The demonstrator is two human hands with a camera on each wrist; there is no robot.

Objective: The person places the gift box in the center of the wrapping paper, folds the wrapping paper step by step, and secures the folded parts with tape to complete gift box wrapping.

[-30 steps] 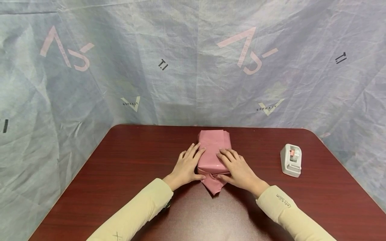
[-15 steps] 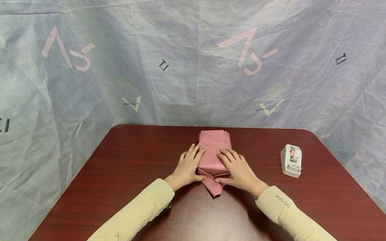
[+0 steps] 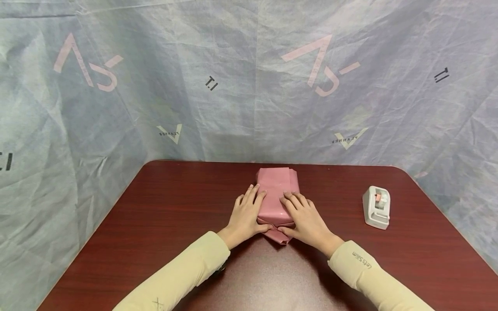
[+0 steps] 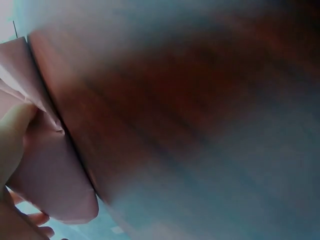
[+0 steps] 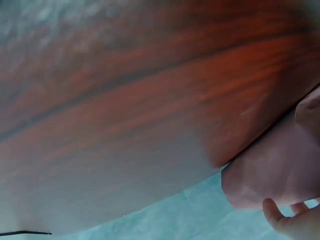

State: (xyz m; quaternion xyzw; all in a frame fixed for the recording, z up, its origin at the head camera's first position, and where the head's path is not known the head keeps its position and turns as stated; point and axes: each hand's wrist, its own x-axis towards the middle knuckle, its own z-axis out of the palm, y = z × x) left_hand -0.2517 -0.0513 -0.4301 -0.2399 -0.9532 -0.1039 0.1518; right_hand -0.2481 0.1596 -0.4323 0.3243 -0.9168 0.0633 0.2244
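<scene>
a pink wrapped parcel point(image 3: 277, 194) is seen lying on the dark red table point(image 3: 163, 216), just short of the middle of its far edge, and is pressed from both sides by a pair of bare hands. the left hand point(image 3: 247, 211) is laid flat against the parcel's left side, fingers straight along the top edge and the thumb tucked in at the near end. the right hand point(image 3: 305, 216) is spread over the right half of the top, fingers straight, with its thumb set against the near end too. between the two thumbs the pointed paper flap point(image 3: 279, 235) is being folded up. compared with a second ago, the flap is shown much shorter: the long triangular tip that trailed toward the near edge has been drawn in under the thumbs, and both thumbs have been brought closer together. the parcel itself has not been shifted. a white tape dispenser point(image 3: 376, 207) is left standing toward the right edge of the table, well apart from the hands. in the wrist views only blurred pink paper, skin and table grain can be made out.
</scene>
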